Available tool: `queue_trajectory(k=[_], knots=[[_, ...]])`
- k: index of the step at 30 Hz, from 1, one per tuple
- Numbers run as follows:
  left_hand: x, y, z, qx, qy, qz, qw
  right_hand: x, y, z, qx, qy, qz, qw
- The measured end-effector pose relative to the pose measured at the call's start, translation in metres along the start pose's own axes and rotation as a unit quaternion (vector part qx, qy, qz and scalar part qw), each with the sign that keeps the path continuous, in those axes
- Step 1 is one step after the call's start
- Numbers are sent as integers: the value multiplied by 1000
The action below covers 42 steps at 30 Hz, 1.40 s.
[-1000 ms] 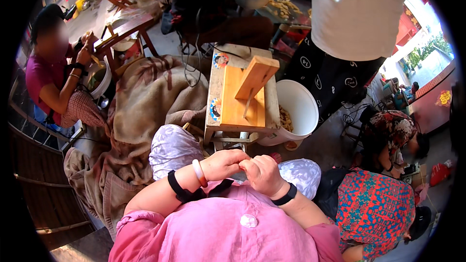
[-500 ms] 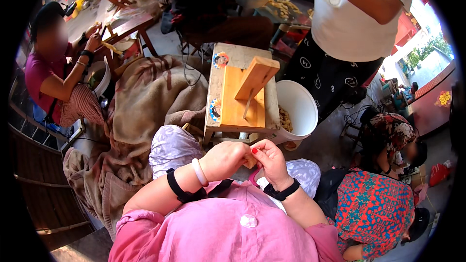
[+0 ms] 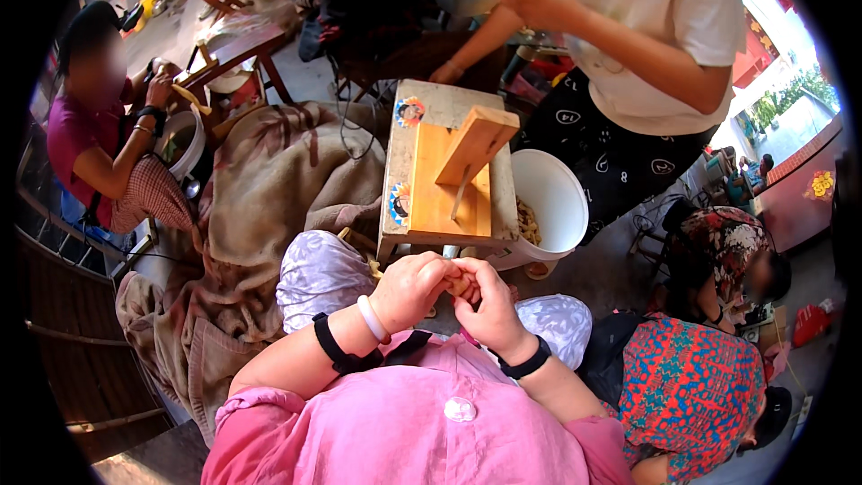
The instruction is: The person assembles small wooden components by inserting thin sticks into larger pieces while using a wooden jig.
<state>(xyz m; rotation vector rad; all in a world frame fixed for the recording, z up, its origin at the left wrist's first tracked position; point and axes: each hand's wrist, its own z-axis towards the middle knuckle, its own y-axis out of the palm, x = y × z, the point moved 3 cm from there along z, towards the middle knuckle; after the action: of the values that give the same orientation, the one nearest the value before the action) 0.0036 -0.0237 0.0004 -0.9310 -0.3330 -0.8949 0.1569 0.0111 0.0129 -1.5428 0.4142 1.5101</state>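
Note:
My left hand (image 3: 411,291), with a white bangle and a black strap behind it, meets my right hand (image 3: 492,307) just above my lap. The fingers of both are bent and closed together around a small tan piece (image 3: 460,286), mostly hidden by the fingertips; its kind cannot be made out. Directly beyond them is a small low table (image 3: 435,102). On it lies a yellow wooden board (image 3: 431,189) with a slanted wooden block (image 3: 478,145) fixed over it and a thin metal rod between the two.
A white bucket (image 3: 564,207) holding pale yellowish pieces stands right of the table. Brown blankets (image 3: 260,180) are heaped at the left. A person in a white shirt (image 3: 646,63) stands beyond the bucket. Another sits far left, and a person in a patterned top (image 3: 696,386) is close on my right.
My hands have risen slightly away from me, and the right fingers have curled in closer over the piece. The white-shirted person has leaned left, one arm reaching down behind the table.

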Motion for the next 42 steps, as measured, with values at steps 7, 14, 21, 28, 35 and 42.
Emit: queue_trajectory(k=[7,14,21,28,35,42], knots=[[-24,23,-13,-128,-309,-569,752,-12,-4,12,101,-238,-235,937],[-28,10,-14,-82,-313,-626,709,-25,-13,16,53,-170,-107,978],[-17,7,-13,-47,-288,-526,799,19,-9,8,-36,211,298,930],[-24,3,-5,-47,-259,-403,877,-16,-14,12,-26,-183,-241,953],[-27,-15,8,-47,-261,-158,951,-8,-32,11,18,-113,-115,987],[-24,2,13,-43,-245,-249,936,-30,-19,31,-93,-176,-166,966]])
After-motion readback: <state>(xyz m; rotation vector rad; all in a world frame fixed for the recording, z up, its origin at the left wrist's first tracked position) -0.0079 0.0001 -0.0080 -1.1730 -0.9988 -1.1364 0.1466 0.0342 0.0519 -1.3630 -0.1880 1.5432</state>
